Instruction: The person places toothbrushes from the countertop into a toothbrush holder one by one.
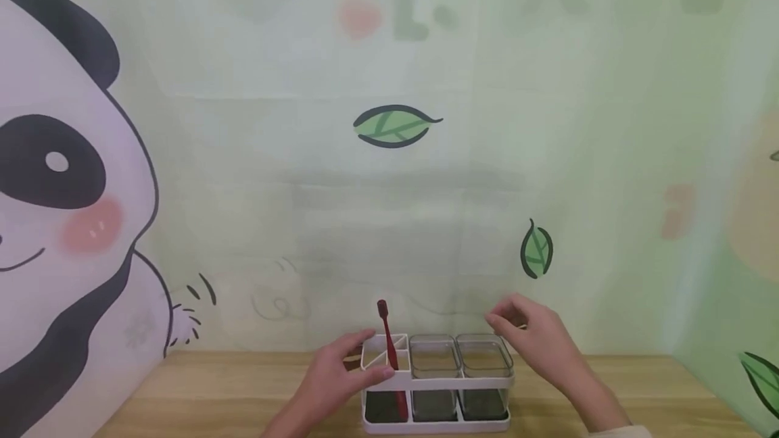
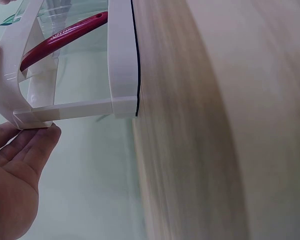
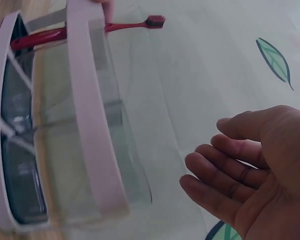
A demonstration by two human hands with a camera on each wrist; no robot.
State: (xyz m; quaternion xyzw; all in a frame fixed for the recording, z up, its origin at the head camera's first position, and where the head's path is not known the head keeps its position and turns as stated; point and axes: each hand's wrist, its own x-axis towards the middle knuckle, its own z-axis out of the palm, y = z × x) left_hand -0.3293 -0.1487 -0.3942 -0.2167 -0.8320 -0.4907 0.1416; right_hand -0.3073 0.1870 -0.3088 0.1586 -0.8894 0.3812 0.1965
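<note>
A white toothbrush holder (image 1: 461,382) stands on the wooden table, with an upper frame and a dark-lined base. My left hand (image 1: 328,372) grips its left end, thumb at the front and fingers on the side and back. A red toothbrush (image 1: 390,343) leans upright in the divided left compartment, its head at the top. Two clear cups (image 1: 485,376) sit side by side in the other two openings. Just above the right-hand cup, my right hand (image 1: 541,333) hovers with loosely curled fingers. In the right wrist view that hand (image 3: 260,170) holds nothing and is apart from the holder.
The wooden table (image 1: 243,384) meets a pale green cloth backdrop (image 1: 243,222) close behind the holder. A printed panda (image 1: 55,154) fills the backdrop's left side, and printed leaves (image 1: 392,127) mark the middle and right.
</note>
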